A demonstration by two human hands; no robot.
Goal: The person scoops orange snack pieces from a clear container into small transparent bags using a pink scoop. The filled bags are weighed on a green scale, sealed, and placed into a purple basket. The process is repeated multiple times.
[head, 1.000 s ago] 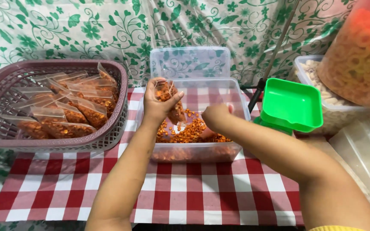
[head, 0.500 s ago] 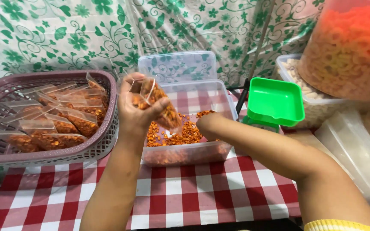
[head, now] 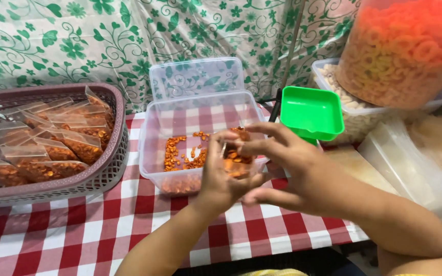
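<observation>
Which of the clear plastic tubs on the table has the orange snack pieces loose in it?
The clear tub right behind both hands, with its lid propped open. The tub at far right holds pale pieces and sits under a big bag.

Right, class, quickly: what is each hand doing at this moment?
Left hand: closed around a small clear bag of orange snacks.
Right hand: fingers pinching the top of the same bag.

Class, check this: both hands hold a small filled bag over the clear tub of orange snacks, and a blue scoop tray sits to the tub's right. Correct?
Not quite. The scoop tray is green, not blue, as the head view shows. The rest stands: the left hand and right hand hold the small bag over the clear tub.
</observation>
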